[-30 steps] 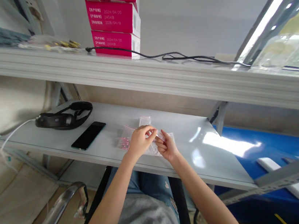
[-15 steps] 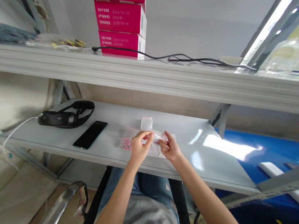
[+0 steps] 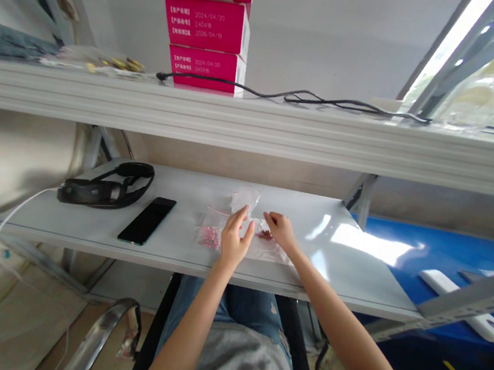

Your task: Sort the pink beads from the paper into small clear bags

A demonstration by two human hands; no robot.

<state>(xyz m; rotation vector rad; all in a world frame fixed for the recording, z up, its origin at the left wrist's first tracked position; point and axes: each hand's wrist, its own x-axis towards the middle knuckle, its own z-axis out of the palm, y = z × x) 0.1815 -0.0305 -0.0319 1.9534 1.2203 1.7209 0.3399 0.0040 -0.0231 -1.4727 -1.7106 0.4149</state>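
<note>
Seated person, both bare hands over a white shelf (image 3: pixel 343 282), working on small plastic bags. Left hand (image 3: pixel 236 238) is upright, fingers and thumb slightly apart in a narrow spread, fingertips at a clear bag (image 3: pixel 245 200), not clearly gripping it. Right hand (image 3: pixel 280 230) is narrow, fingers curled and bunched low at the bag pile, just beside some red bits (image 3: pixel 264 234); can't tell if it's pinching anything. The clear bag stands partly up, just above the left hand. A zip bag (image 3: pixel 211 224) with pink beads (image 3: pixel 209 237) inside lies flat left of the left hand. Phone (image 3: pixel 146 220), dark screen, lies further left on the shelf, then a black headset (image 3: pixel 104 192) with strap. Red boxes (image 3: pixel 209 22) are stacked on the upper shelf (image 3: pixel 254 126), with a black cable (image 3: pixel 295 96) running beside them.
</note>
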